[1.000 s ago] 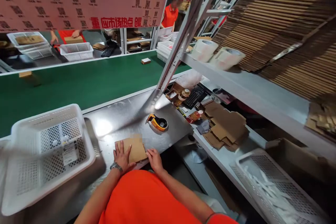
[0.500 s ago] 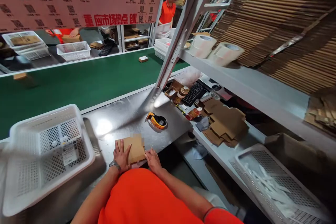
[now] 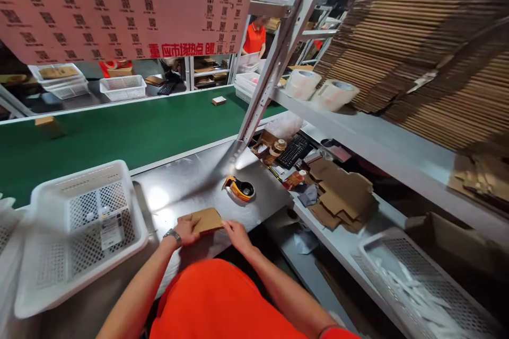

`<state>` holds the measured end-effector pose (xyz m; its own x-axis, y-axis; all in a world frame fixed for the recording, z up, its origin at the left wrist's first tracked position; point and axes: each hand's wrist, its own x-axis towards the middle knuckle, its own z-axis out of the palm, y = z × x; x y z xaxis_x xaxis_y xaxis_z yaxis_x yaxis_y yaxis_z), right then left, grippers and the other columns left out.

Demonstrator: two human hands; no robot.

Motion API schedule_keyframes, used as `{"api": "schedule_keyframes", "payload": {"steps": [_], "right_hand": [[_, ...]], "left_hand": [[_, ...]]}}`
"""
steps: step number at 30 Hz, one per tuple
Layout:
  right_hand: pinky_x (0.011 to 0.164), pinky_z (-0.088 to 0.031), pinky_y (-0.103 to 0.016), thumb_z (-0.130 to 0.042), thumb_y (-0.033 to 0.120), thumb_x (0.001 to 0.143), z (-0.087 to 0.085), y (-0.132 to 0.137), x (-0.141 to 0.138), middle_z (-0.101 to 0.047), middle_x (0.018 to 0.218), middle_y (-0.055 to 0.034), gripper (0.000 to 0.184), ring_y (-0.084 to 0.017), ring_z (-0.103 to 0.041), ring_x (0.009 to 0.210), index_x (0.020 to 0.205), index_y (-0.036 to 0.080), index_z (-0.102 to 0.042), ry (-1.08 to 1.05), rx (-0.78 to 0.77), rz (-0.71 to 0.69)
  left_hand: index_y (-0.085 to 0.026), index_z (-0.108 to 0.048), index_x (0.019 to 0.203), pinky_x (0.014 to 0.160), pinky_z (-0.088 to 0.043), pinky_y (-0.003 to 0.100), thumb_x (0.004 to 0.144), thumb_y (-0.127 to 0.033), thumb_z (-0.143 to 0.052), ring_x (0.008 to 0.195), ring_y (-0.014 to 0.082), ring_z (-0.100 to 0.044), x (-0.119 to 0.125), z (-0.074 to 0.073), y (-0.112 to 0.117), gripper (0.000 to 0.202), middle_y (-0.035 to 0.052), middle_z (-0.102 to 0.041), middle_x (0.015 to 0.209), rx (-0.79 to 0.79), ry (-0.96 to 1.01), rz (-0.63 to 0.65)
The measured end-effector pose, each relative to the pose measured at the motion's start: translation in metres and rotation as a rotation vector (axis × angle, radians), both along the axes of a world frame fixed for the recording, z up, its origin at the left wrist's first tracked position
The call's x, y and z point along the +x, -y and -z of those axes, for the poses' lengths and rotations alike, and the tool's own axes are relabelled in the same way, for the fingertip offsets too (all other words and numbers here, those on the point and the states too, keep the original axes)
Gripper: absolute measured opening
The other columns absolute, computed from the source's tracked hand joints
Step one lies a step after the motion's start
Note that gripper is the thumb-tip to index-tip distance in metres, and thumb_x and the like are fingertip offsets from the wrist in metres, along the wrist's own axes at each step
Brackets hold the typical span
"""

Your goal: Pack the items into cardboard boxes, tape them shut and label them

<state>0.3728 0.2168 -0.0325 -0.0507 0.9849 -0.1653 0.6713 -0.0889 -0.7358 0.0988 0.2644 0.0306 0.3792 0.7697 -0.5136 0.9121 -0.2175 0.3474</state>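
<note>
A small flat cardboard box [image 3: 207, 219] is held near the front edge of the metal table [image 3: 186, 180]. Its left end is in my left hand [image 3: 186, 231], fingers bent round it. At the right end, my right hand [image 3: 235, 233] pinches the box's edge between thumb and fingers. An orange tape dispenser [image 3: 239, 189] lies on the metal just beyond the box. Left of my hands stands a white plastic basket [image 3: 137, 222] with a small labelled packet [image 3: 111, 229] inside.
Behind the table runs a green conveyor belt [image 3: 159, 122] carrying small boxes. A metal post [image 3: 264, 82] rises at the table's far corner. To the right, a shelf [image 3: 382, 127] holds tape rolls [image 3: 334, 95] and stacked cardboard [image 3: 397, 47]; flattened boxes [image 3: 344, 190] lie below.
The box has gone from lying flat with its broad face up to being tilted up and looking narrower. My left hand has changed from spread flat to curled round it. The camera view has tipped up.
</note>
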Motion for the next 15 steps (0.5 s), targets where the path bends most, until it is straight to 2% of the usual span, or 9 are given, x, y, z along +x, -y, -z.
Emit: {"api": "schedule_keyframes", "payload": {"steps": [2,4,5,7,10,15], "right_hand": [[0.083,-0.049,-0.033,-0.053,0.046,0.111,-0.016,-0.023,0.003,-0.082,0.088,-0.0079,0.047,-0.024,-0.070,0.085,0.087,0.022,-0.085,0.010,0.000,-0.010],[0.078,-0.045,-0.033,-0.060,0.046,0.108,-0.029,-0.044,0.003,-0.079,0.077,-0.0063,0.046,-0.022,-0.067,0.076,0.076,0.022,-0.082,0.027,-0.013,-0.030],[0.076,-0.044,-0.032,-0.063,0.045,0.106,-0.035,-0.053,0.002,-0.077,0.071,-0.0056,0.046,-0.021,-0.065,0.072,0.070,0.022,-0.080,0.036,-0.025,-0.042],[0.074,-0.042,-0.032,-0.068,0.044,0.102,-0.043,-0.069,-0.002,-0.073,0.064,-0.0043,0.046,-0.020,-0.063,0.068,0.062,0.023,-0.077,0.053,-0.054,-0.067],[0.073,-0.042,-0.033,-0.073,0.042,0.098,-0.051,-0.084,-0.006,-0.067,0.056,-0.0036,0.046,-0.020,-0.061,0.064,0.056,0.024,-0.075,0.081,-0.116,-0.100],[0.069,-0.042,-0.032,-0.071,0.040,0.097,-0.060,-0.094,-0.008,-0.062,0.049,-0.0017,0.047,-0.018,-0.057,0.055,0.052,0.024,-0.073,0.105,-0.208,-0.143]], "left_hand": [[-0.029,-0.066,0.163,0.103,-0.062,0.033,0.097,-0.041,-0.062,0.128,0.0277,-0.079,-0.005,-0.015,-0.015,0.067,0.0086,-0.084,0.142,-0.085,0.055,0.032],[-0.029,-0.076,0.150,0.088,-0.062,0.029,0.095,-0.046,-0.068,0.104,0.0244,-0.084,-0.004,-0.023,-0.022,0.059,0.0053,-0.090,0.118,-0.135,0.077,0.044],[-0.028,-0.079,0.144,0.087,-0.061,0.030,0.091,-0.048,-0.074,0.101,0.0255,-0.084,-0.001,-0.026,-0.022,0.057,0.0057,-0.090,0.113,-0.131,0.079,0.043],[-0.026,-0.082,0.136,0.093,-0.060,0.033,0.085,-0.044,-0.082,0.109,0.0295,-0.083,0.008,-0.029,-0.018,0.055,0.0089,-0.089,0.118,-0.085,0.076,0.033],[-0.023,-0.084,0.130,0.101,-0.058,0.036,0.090,-0.035,-0.078,0.119,0.0322,-0.081,0.022,-0.030,-0.011,0.042,0.0127,-0.088,0.125,-0.029,0.075,0.023],[-0.023,-0.086,0.125,0.095,-0.059,0.035,0.092,-0.035,-0.079,0.112,0.0313,-0.083,0.025,-0.034,-0.011,0.036,0.0124,-0.089,0.118,-0.045,0.075,0.005]]}}
